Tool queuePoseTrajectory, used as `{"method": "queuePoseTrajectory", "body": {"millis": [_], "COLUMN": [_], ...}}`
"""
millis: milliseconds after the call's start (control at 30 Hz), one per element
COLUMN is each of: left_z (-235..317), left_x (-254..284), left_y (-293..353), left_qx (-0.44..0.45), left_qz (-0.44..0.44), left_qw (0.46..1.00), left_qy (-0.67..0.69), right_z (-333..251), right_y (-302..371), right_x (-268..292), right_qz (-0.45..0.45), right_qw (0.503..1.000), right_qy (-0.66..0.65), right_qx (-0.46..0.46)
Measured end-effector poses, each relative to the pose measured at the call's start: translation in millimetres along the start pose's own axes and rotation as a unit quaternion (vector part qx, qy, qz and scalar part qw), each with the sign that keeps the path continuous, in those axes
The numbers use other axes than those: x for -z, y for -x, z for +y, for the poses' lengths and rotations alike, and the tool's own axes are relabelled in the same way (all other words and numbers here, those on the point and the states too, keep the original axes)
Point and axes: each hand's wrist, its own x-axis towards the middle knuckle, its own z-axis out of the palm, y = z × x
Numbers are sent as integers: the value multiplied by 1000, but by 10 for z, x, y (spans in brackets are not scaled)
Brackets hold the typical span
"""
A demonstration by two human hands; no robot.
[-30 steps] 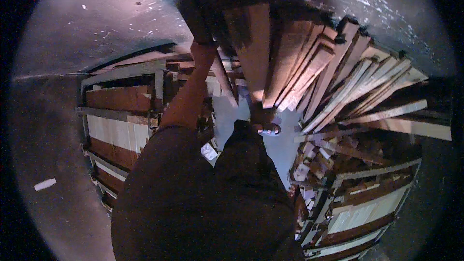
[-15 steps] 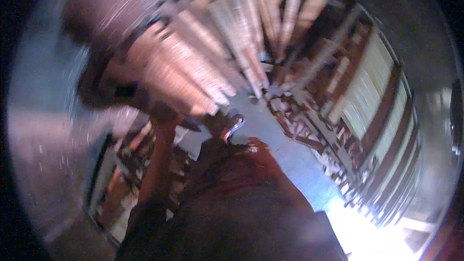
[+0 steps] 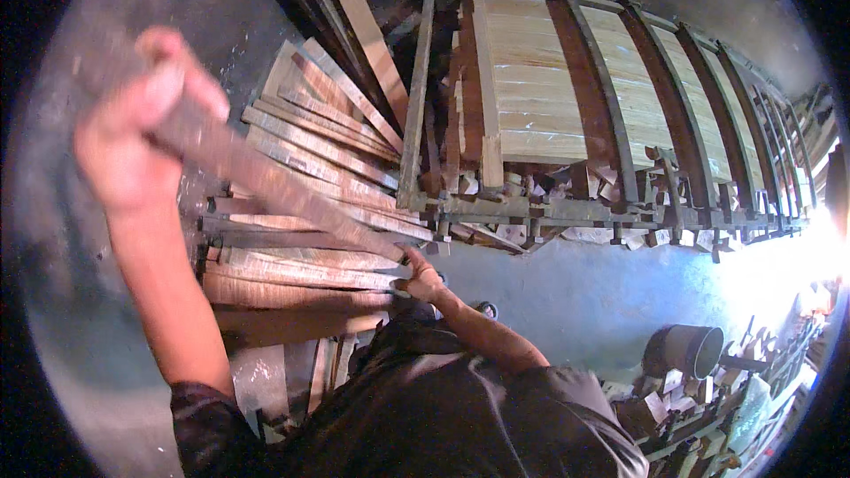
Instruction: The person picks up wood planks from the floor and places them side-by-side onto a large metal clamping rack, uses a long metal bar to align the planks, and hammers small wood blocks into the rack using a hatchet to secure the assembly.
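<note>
A long brown wooden board [image 3: 283, 190] slants across the left half of the view, slightly blurred by motion. Its far-left part is in my raised left hand [image 3: 142, 128], whose fingers curl round the edge. The other end rests in my right hand [image 3: 425, 279], low in front of my body, with the fingers closed on it. Beneath the board lies a fanned stack of planks [image 3: 301, 270], their ends close to my right hand.
A metal clamping rack [image 3: 611, 111] with pale glued panels [image 3: 531, 80] stands ahead to the right. Wood offcuts lie under it. Behind on the right are a dark cylindrical container [image 3: 682, 350] and more offcuts [image 3: 660, 403]. Tall timbers [image 3: 363, 26] lean beyond the stack.
The view has swung round, and the blur has lessened. Both hands now show plainly on the board, with the left arm raised; in the earlier frame the hands are hard to make out.
</note>
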Motion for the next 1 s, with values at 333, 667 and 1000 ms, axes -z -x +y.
{"method": "queuePoseTrajectory", "body": {"millis": [333, 667, 1000], "left_z": [-1106, -5015, -5951], "left_x": [-976, -2341, -2532], "left_y": [-2776, -1887, -3079], "left_qx": [58, 416, 332], "left_qz": [69, 24, 17], "left_qw": [991, 871, 910], "left_qy": [101, 261, 248], "right_z": [-322, -1171, -762], "right_y": [386, 708, 639], "right_x": [794, 544, 413], "right_qz": [400, 482, 448], "right_qw": [884, 745, 734], "right_qy": [241, 442, 389], "right_qx": [9, -134, -329]}}
